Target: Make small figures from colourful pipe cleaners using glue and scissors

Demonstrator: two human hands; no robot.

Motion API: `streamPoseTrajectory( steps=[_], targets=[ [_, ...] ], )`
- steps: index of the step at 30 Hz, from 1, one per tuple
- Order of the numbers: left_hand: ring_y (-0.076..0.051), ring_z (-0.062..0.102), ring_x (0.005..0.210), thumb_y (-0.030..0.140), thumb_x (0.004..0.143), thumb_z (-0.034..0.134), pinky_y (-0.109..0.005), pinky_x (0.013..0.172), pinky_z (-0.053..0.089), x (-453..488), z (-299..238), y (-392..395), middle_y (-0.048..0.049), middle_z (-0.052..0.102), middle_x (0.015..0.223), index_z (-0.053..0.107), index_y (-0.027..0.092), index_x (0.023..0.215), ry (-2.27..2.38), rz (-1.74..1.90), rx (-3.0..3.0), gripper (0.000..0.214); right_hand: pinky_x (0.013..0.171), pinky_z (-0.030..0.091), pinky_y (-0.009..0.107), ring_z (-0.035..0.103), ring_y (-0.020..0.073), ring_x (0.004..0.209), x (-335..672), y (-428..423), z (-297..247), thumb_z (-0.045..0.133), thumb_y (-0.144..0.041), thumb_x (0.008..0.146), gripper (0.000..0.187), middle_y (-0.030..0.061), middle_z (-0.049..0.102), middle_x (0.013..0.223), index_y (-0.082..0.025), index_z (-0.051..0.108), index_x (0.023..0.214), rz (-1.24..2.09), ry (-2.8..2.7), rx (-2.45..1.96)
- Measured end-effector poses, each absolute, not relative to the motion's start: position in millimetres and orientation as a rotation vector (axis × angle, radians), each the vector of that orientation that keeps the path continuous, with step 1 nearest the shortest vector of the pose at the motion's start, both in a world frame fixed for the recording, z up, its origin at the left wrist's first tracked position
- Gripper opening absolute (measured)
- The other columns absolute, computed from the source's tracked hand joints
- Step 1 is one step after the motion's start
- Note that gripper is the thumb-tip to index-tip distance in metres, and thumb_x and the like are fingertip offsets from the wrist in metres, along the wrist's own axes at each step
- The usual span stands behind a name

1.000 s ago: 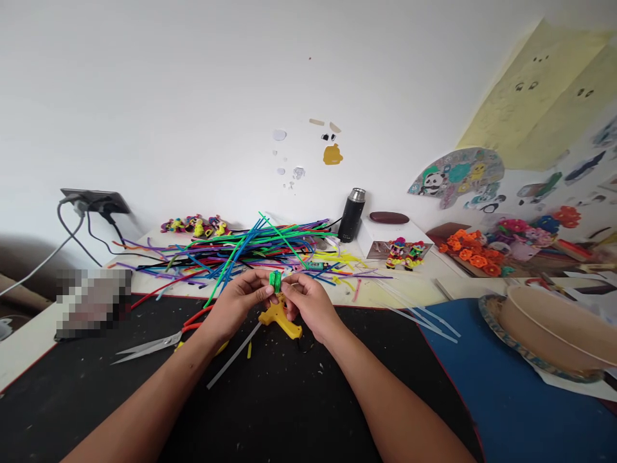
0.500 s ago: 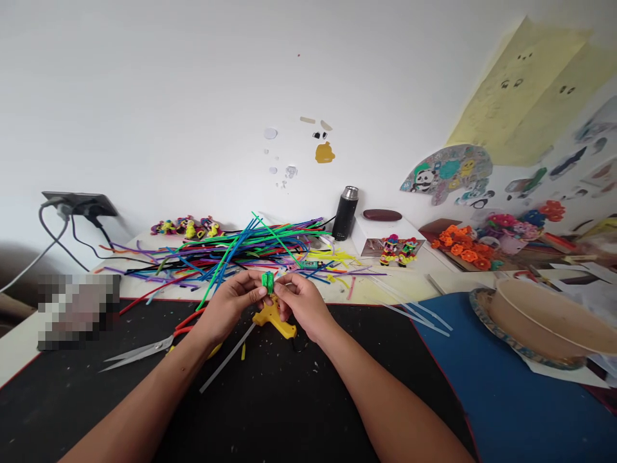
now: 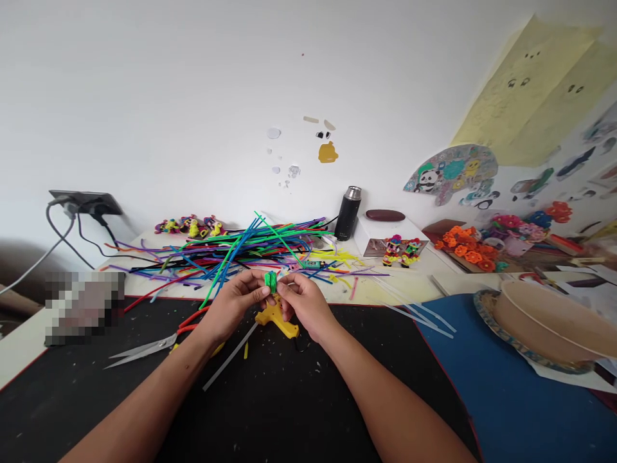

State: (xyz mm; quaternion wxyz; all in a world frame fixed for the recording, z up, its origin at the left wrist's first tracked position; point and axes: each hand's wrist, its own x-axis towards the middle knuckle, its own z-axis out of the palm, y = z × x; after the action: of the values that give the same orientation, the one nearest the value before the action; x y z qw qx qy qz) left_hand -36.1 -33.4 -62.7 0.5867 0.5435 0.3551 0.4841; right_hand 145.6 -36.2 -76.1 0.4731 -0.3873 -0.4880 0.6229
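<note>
Between the fingertips of both hands is a small green bundle of bent pipe cleaner (image 3: 270, 282). My left hand (image 3: 240, 299) pinches it from the left, thumb toward me. From the right, my right hand (image 3: 306, 301) closes on it with thumb and forefinger. Beneath the hands, a yellow glue gun (image 3: 279, 319) lies on the black mat, with a clear glue stick (image 3: 230, 357) sticking out to the lower left. Scissors with red handles (image 3: 149, 349) rest by my left forearm, their handles partly hidden by it.
Many coloured pipe cleaners (image 3: 241, 247) are heaped behind my hands. A black thermos (image 3: 348, 213) stands beside a white box (image 3: 376, 235), with small figures (image 3: 402, 251) in front. Several clear glue sticks (image 3: 424, 319) lie right, near a large round bowl (image 3: 544, 321). A power strip (image 3: 87, 202) is at left.
The view has shifted slightly, so everything sits a little further right. Both hands keep hold of the green bundle, which looks slightly turned between the fingers.
</note>
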Motion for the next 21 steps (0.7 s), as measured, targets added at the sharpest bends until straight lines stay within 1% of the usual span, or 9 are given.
streamPoseTrajectory(
  steps=[16,19,21],
  targets=[
    [-0.018,0.068,0.070,0.045,0.075,0.093,-0.028,0.066,0.052,-35.3,-62.6,-33.5,-0.0042,0.076,0.078,0.075,0.019,0.094,0.840,1.119,1.248,0.037,0.045,0.044,0.024,0.053,0.0114,0.040,146.8,-36.4,-74.5,0.078,-0.058,0.082,0.043,-0.0092,0.058,0.052,-0.021,0.060,0.094,1.507,-1.232,-0.985],
    [-0.018,0.069,0.070,0.046,0.075,0.093,-0.028,0.066,0.052,-35.8,-64.3,-32.4,-0.0041,0.076,0.078,0.075,0.019,0.094,0.853,1.121,1.255,0.037,0.046,0.045,0.024,0.053,0.0115,0.040,146.4,-35.9,-76.4,0.077,-0.056,0.082,0.042,-0.0092,0.059,0.052,-0.021,0.061,0.097,1.502,-1.238,-0.982],
    [-0.019,0.070,0.071,0.047,0.075,0.093,-0.029,0.066,0.053,-37.7,-67.1,-29.8,-0.0043,0.076,0.078,0.075,0.019,0.096,0.890,1.148,1.247,0.039,0.046,0.045,0.024,0.053,0.0114,0.040,146.9,-35.0,-76.1,0.076,-0.055,0.084,0.039,-0.0089,0.059,0.051,-0.020,0.064,0.097,1.473,-1.252,-0.972]
  ],
)
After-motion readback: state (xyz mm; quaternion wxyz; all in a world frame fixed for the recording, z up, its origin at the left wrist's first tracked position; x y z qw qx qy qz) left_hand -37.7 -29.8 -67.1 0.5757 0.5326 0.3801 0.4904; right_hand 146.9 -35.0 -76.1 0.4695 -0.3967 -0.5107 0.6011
